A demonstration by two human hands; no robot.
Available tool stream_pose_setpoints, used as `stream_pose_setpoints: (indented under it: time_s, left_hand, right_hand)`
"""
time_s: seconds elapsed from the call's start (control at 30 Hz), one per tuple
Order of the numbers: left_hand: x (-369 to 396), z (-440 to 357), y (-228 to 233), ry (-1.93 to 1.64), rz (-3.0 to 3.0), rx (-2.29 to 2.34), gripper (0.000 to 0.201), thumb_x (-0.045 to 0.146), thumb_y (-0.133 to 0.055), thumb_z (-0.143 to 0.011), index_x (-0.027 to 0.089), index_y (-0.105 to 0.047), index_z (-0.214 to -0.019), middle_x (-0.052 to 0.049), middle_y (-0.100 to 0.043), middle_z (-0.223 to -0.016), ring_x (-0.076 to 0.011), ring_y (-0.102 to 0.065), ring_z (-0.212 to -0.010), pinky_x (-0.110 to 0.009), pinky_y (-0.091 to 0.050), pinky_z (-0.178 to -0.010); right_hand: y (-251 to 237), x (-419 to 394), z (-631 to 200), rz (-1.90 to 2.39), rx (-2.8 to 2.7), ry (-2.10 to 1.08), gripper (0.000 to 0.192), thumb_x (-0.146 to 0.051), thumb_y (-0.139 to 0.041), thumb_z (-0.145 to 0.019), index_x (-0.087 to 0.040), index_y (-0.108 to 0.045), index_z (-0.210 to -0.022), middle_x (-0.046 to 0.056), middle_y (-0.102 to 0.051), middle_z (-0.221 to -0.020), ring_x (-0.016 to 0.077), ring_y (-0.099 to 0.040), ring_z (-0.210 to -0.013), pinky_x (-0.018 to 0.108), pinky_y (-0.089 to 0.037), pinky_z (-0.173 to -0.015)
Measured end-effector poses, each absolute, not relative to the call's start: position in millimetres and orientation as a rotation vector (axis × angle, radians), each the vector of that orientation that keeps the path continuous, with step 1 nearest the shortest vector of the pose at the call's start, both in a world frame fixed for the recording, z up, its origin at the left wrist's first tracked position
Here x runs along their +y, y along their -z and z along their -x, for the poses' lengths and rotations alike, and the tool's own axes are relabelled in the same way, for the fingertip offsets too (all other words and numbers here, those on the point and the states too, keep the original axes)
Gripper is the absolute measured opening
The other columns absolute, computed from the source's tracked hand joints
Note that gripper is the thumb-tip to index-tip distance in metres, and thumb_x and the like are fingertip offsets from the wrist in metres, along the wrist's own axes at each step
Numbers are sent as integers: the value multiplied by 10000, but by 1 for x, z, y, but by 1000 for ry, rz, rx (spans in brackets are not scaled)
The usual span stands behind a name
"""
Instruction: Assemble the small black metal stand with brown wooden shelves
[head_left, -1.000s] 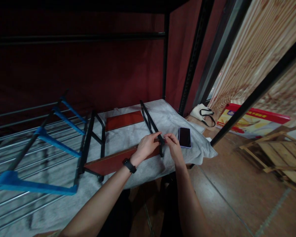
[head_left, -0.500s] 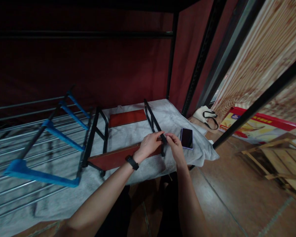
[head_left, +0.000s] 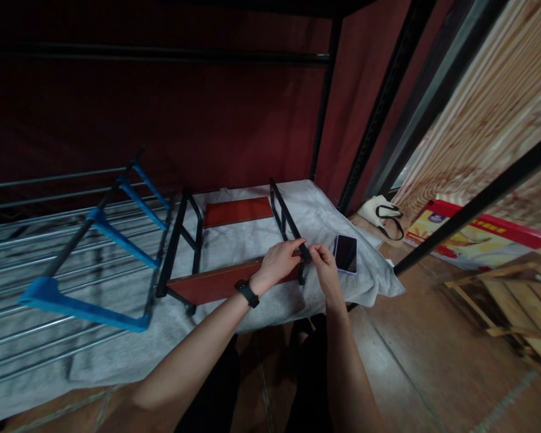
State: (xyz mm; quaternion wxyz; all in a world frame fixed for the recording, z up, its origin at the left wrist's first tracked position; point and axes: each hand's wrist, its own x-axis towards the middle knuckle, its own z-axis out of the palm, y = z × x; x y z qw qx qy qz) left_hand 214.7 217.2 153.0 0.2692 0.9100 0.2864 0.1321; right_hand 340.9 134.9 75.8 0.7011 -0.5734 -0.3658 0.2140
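A small rack lies on the grey cloth (head_left: 234, 240), with two black metal side frames and two reddish-brown boards. My left hand (head_left: 277, 263), a black watch on its wrist, reaches over the near board (head_left: 207, 285). Its fingers are closed on the front end of the right black metal frame (head_left: 288, 216). Against the same end, from the right, my right hand (head_left: 325, 264) has its fingers pinched together. Whatever lies between those fingertips is too small to make out. The far board (head_left: 238, 211) spans the two frames at the back. Beside my right hand lies a phone (head_left: 346, 254).
A metal rod rack with blue plastic parts (head_left: 121, 237) stands at the left. Black posts (head_left: 327, 102) and an overhead bar frame the area. To the right on the tiled floor are a white bag (head_left: 379, 210), a red-and-yellow box (head_left: 469, 234) and a folded wooden piece (head_left: 518, 300).
The view has shifted slightly, so the scene sits a little further right. Both hands stay at the same frame end, with only small finger movement.
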Motion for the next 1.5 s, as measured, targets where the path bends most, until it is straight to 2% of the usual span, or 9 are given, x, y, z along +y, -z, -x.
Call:
stream_pose_setpoints:
  time_s: [0.23, 0.43, 0.53, 0.73, 0.9, 1.13, 1.27, 1.37, 1.5]
  left_hand:
    - [216, -214, -153, -349, -2459, 774, 516, 188, -595, -877, 294, -566, -1381, -36, -660, -1308, -227, -621, -1177, -320, -470, -992]
    - [215, -214, -155, -363, -2471, 759, 520, 190, -600, -877, 296, -561, -1384, -35, -656, -1315, -233, -619, -1184, -333, -465, -1002]
    - [215, -213, -153, -377, -2485, 753, 518, 198, -599, -879, 290, -559, -1387, -36, -650, -1325, -239, -616, -1190, -336, -464, -1004]
    - [216, -214, -149, -391, -2510, 757, 524, 181, -583, -879, 284, -555, -1392, -32, -646, -1332, -236, -616, -1193, -333, -466, -1000]
    - [217, -213, -148, -399, -2513, 746, 511, 220, -592, -885, 287, -557, -1390, -34, -654, -1320, -244, -624, -1180, -344, -478, -985]
    - [218, -213, -147, -383, -2539, 742, 520, 212, -580, -892, 291, -538, -1405, -28, -649, -1327, -228, -619, -1185, -324, -473, -992]
    - [218, -212, -148, -364, -2551, 741, 520, 222, -576, -899, 303, -528, -1411, -15, -641, -1340, -217, -617, -1188, -314, -475, -992]
    - [217, -212, -149, -355, -2555, 755, 516, 230, -574, -899, 302, -531, -1408, -15, -639, -1343, -223, -619, -1186, -321, -480, -989]
    - [216, -213, -150, -337, -2558, 762, 533, 217, -579, -892, 300, -521, -1416, -20, -636, -1348, -219, -610, -1202, -324, -473, -1004]
  right_hand:
    - [-71, 136, -336, 1493, -791, -390, 408, -580, -464, -915, -248, -538, -691, -20, -483, -598, 171, -456, -583, 317, -379, -601]
    - [-75, 134, -344, 1273, -822, -488, 287, -515, -584, -850, -228, -602, -869, -4, -580, -764, 173, -525, -713, 304, -428, -679]
    - [-75, 135, -346, 1333, -858, -445, 273, -495, -599, -837, -222, -605, -825, -4, -588, -758, 173, -529, -738, 300, -426, -709]
    - [-73, 137, -336, 1510, -810, -358, 359, -541, -480, -912, -240, -568, -739, -4, -539, -660, 177, -493, -641, 310, -384, -629]
    - [-77, 133, -340, 1263, -764, -498, 298, -508, -551, -870, -222, -622, -910, 12, -599, -792, 176, -534, -722, 309, -435, -681]
    - [-75, 134, -343, 1366, -803, -401, 268, -472, -578, -846, -211, -636, -866, 12, -622, -794, 180, -555, -768, 320, -451, -755]
    - [-75, 133, -346, 1251, -845, -524, 268, -461, -631, -812, -215, -661, -914, 24, -672, -879, 196, -595, -842, 330, -468, -794]
    - [-74, 133, -348, 1282, -864, -509, 263, -473, -642, -805, -215, -655, -854, 7, -653, -789, 184, -576, -761, 318, -459, -740]
    - [-73, 135, -344, 1418, -905, -354, 332, -504, -542, -886, -225, -564, -708, -30, -532, -651, 157, -493, -665, 294, -403, -670]
